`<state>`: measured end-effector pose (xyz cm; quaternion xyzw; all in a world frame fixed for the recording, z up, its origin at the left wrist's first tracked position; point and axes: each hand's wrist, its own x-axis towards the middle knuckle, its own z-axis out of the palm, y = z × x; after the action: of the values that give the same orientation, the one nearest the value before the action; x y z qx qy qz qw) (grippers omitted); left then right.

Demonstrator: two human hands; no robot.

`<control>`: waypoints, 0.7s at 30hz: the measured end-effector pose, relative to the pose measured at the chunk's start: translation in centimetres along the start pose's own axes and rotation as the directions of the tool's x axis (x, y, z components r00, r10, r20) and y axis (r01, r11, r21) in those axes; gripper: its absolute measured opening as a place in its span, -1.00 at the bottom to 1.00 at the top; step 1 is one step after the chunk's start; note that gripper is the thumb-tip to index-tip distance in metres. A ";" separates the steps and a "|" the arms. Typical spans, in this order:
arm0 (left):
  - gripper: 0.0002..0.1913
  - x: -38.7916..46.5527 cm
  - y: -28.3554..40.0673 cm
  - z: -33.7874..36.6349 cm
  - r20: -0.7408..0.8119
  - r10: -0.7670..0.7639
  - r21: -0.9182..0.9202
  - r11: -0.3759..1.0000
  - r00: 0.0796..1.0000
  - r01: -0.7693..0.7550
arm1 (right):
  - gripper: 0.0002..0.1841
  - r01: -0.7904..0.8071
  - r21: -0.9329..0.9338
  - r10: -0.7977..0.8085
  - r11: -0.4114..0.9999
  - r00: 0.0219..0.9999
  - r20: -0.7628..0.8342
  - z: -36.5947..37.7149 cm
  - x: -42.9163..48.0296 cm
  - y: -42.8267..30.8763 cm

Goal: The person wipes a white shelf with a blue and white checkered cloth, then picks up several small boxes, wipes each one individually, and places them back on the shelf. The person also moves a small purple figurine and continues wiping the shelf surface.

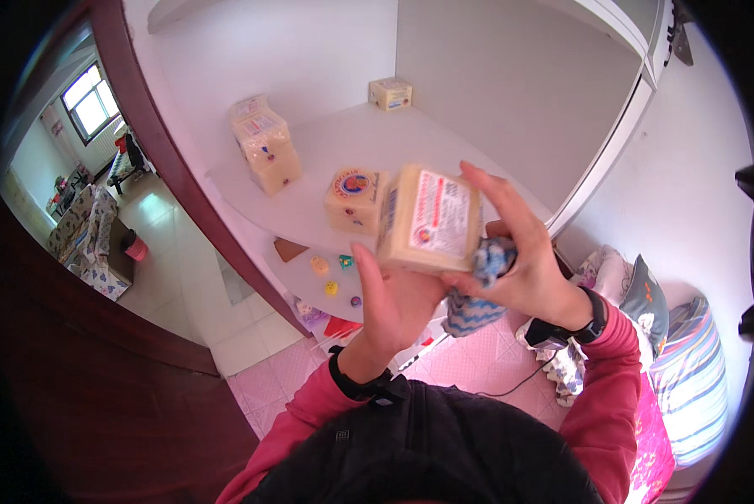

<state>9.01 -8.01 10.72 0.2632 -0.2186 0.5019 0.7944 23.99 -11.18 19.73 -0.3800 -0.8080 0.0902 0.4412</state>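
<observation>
Both hands hold up a wrapped block of pale soap (437,217) with a printed label facing the camera, slightly blurred. My left hand (396,302) supports it from below, the thumb raised at its left side. My right hand (519,252) grips its right side and also holds a blue and grey patterned cloth (478,312), which hangs beneath. Just behind, on a white rounded shelf (345,135), is a Chanteclair soap block (355,198). Further left on that shelf stands a stack of wrapped soap blocks (265,145). One more block (391,94) sits in the back corner.
A lower shelf (301,283) carries several small colourful figures (331,288) and a brown wedge-shaped piece (289,250). A dark red door frame (182,170) borders the left side. On the right lie a striped pillow (692,384) and other cushions. A dark cable (522,381) crosses the pink floor.
</observation>
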 end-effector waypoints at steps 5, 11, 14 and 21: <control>-0.11 -1.1 -0.6 0.9 -0.326 -0.212 0.181 0.943 0.921 0.281 | -0.01 -0.233 0.104 0.230 0.967 0.972 0.042 -1.1 -3.5 0.4; -0.29 -1.5 -5.1 0.6 -0.406 -0.369 -0.101 0.927 0.836 0.360 | -0.81 -0.125 0.375 0.380 0.918 0.548 -0.746 -5.7 -7.9 0.3; -0.38 -1.9 -7.7 -0.9 -0.304 -0.540 -0.145 0.841 0.785 0.522 | -0.83 -0.134 0.086 0.156 0.987 0.721 -0.675 -4.8 -9.6 -0.4; -0.43 -2.7 -12.0 -3.3 -0.196 -0.683 -0.233 0.729 0.703 0.643 | -0.49 -0.096 -0.478 -0.011 0.873 0.976 -0.217 -2.7 -12.9 1.9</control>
<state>19.18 -12.03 4.14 0.1943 -0.0355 0.1949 0.9607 31.28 -19.31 12.08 -0.5039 -0.7441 -0.1469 0.4133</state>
